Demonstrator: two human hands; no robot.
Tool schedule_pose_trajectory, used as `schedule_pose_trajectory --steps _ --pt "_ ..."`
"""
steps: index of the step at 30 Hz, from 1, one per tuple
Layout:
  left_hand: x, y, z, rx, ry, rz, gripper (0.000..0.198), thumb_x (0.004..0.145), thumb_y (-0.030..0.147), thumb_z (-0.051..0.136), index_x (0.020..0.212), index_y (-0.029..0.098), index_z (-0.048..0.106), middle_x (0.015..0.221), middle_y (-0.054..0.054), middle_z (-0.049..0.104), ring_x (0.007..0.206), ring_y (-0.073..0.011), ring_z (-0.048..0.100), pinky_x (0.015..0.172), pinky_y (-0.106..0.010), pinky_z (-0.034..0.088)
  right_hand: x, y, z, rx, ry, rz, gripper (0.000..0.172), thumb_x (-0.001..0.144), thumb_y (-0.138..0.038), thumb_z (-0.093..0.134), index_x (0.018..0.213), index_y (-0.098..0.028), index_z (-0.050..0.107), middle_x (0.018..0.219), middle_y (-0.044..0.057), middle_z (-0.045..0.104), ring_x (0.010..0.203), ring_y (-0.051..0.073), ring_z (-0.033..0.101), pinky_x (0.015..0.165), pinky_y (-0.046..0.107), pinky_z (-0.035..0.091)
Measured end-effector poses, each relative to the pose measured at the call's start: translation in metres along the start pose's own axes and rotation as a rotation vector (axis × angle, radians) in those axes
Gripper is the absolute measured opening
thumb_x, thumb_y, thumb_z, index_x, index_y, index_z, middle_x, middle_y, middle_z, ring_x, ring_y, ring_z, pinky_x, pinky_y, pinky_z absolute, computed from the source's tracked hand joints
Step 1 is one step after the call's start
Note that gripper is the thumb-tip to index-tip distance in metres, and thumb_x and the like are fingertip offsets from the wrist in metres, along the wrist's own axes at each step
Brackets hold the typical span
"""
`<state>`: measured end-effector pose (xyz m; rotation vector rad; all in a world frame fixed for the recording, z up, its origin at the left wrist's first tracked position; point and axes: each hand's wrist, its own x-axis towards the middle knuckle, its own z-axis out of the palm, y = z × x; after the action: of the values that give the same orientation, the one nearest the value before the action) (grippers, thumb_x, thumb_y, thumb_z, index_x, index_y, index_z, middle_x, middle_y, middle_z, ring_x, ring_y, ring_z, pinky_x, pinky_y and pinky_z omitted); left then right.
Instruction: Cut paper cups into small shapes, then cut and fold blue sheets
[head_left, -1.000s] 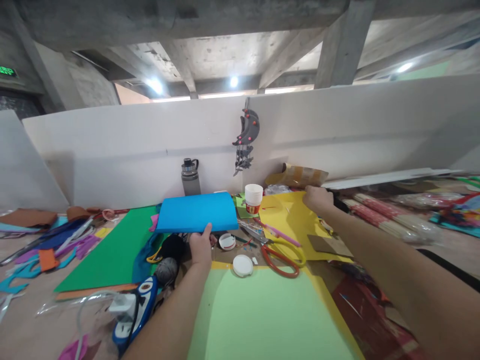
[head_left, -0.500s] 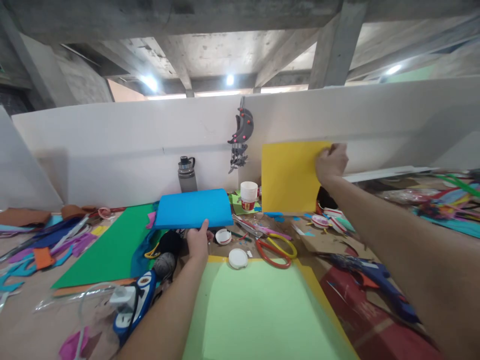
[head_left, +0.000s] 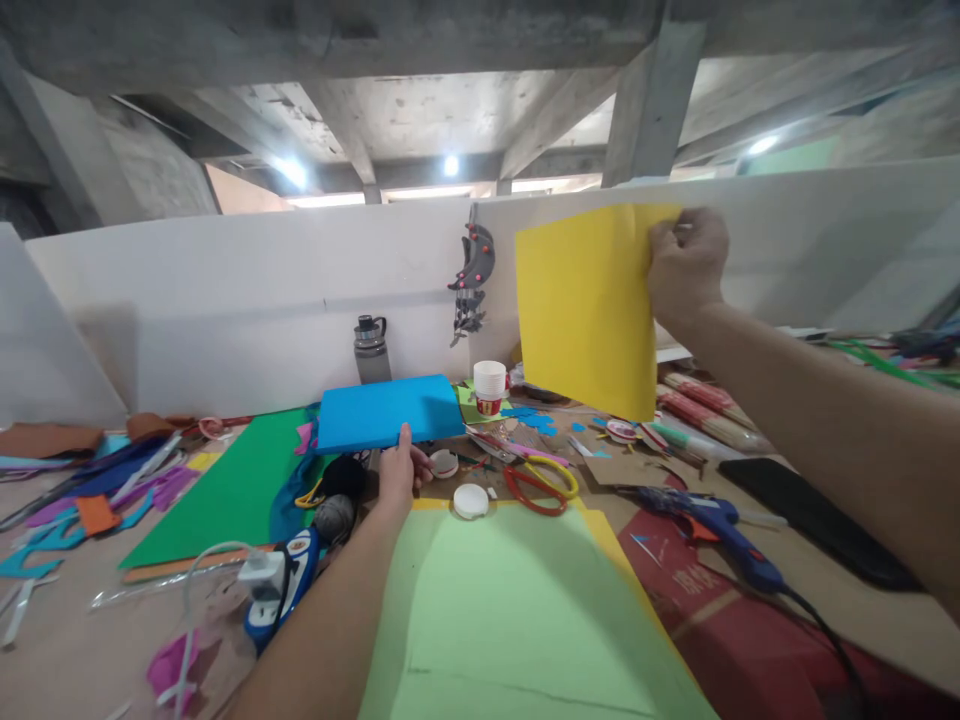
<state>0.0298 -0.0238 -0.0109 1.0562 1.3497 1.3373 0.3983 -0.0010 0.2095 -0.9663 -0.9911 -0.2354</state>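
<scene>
My right hand (head_left: 688, 262), fingers pinched closed, grips a yellow craft sheet (head_left: 585, 310) by its upper right corner and holds it upright above the table. My left hand (head_left: 401, 468) is at the front edge of a stack of blue sheets (head_left: 390, 410), thumb on top and fingers underneath. Before me lies a pale green sheet (head_left: 517, 600) over a yellow one. Scissors (head_left: 536, 485) with red and yellow handles, a white round lid (head_left: 471, 501) and a second small white lid (head_left: 444, 463) are just beyond its far edge.
A blue glue gun (head_left: 720, 530) and a black case (head_left: 817, 520) lie right. White cups (head_left: 489, 385) and a grey bottle (head_left: 372, 350) stand at the back. Left are a green sheet (head_left: 217, 490), a power strip (head_left: 262, 610) and scraps. A moon-shaped ornament (head_left: 472, 270) hangs on the white panel.
My right hand has raised the yellow sheet up and slightly right, uncovering blue scraps and red-and-white packets behind it. My left hand stays at the blue sheets.
</scene>
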Motion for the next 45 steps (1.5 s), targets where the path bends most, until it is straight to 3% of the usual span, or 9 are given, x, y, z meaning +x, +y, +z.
schedule_pose_trajectory --steps 8,13,18,23,27,31,36,39,45 --pt "-0.016 0.028 0.006 -0.587 -0.121 -0.235 0.057 0.087 0.061 0.045 0.062 0.012 0.06 0.055 -0.006 0.062 0.041 -0.0076 0.051 0.039 -0.017 0.034 -0.028 -0.045 0.007 0.273 -0.261 0.436 0.019 0.091 -0.015 0.049 0.108 -0.012 0.056 0.085 0.003 0.064 0.064 0.008 0.057 0.067 0.027 0.05" --pt "-0.023 0.045 0.008 -0.755 -0.356 -0.077 0.055 0.091 0.058 0.039 0.093 0.011 0.067 0.09 -0.013 0.071 0.072 -0.0144 0.067 0.061 -0.024 0.051 -0.056 -0.056 0.008 0.266 -0.452 0.654 0.018 0.094 -0.018 0.044 0.107 -0.018 0.056 0.076 0.001 0.064 0.06 0.011 0.057 0.063 0.027 0.052" --pt "-0.033 0.052 0.014 -0.695 -0.567 -0.027 0.07 0.079 0.074 0.041 0.112 0.016 0.063 0.131 -0.018 0.058 0.114 -0.027 0.059 0.087 -0.038 0.052 -0.1 -0.068 0.033 0.295 -0.649 0.724 0.012 0.089 -0.024 0.051 0.097 -0.024 0.06 0.078 0.004 0.069 0.068 0.018 0.065 0.064 0.033 0.056" --pt "-0.036 0.059 0.0 -0.729 -0.725 -0.054 0.098 0.063 0.091 0.033 0.117 0.014 0.061 0.129 -0.021 0.059 0.118 -0.0349 0.057 0.093 -0.05 0.048 -0.136 -0.074 0.072 0.21 -0.657 0.638 0.016 0.088 -0.025 0.047 0.101 -0.023 0.056 0.097 0.006 0.071 0.087 0.02 0.067 0.074 0.035 0.055" --pt "-0.033 0.061 -0.017 -0.701 -0.598 -0.113 0.077 0.074 0.079 0.045 0.112 0.015 0.065 0.112 -0.016 0.07 0.111 -0.0324 0.063 0.094 -0.049 0.05 -0.155 -0.072 0.087 -0.065 -0.655 0.298 0.012 0.084 -0.022 0.049 0.091 -0.021 0.059 0.098 0.008 0.069 0.094 0.023 0.064 0.085 0.038 0.05" --pt "-0.028 0.059 -0.02 -0.6 -0.489 -0.107 0.038 0.076 0.034 0.071 0.107 0.013 0.066 0.1 -0.013 0.074 0.102 -0.0303 0.067 0.095 -0.046 0.051 -0.163 -0.072 0.09 -0.128 -0.671 0.227 0.015 0.084 -0.024 0.05 0.094 -0.021 0.06 0.096 0.008 0.069 0.092 0.023 0.064 0.086 0.037 0.049" --pt "-0.018 0.059 -0.015 -0.68 -0.438 0.057 0.036 0.076 0.018 0.071 0.111 0.017 0.065 0.108 -0.009 0.073 0.11 -0.0274 0.065 0.1 -0.041 0.05 -0.162 -0.067 0.075 -0.032 -0.806 0.455 0.035 0.083 -0.041 0.058 0.111 -0.022 0.057 0.091 0.007 0.07 0.077 0.022 0.065 0.068 0.034 0.053" --pt "-0.012 0.058 -0.015 -0.729 -0.344 0.077 0.034 0.077 0.018 0.071 0.11 0.018 0.065 0.111 -0.008 0.072 0.113 -0.0268 0.063 0.1 -0.039 0.051 -0.164 -0.059 0.055 0.086 -0.94 0.654 0.035 0.083 -0.052 0.059 0.103 -0.023 0.061 0.089 0.007 0.072 0.077 0.022 0.067 0.065 0.032 0.055" --pt "-0.013 0.054 -0.012 -0.72 -0.313 0.091 0.04 0.075 0.013 0.07 0.114 0.017 0.063 0.108 -0.007 0.073 0.106 -0.0246 0.066 0.098 -0.04 0.052 -0.17 -0.058 0.016 0.422 -1.203 0.984 0.022 0.08 -0.028 0.067 0.1 -0.022 0.064 0.093 0.007 0.075 0.084 0.022 0.071 0.076 0.035 0.058"
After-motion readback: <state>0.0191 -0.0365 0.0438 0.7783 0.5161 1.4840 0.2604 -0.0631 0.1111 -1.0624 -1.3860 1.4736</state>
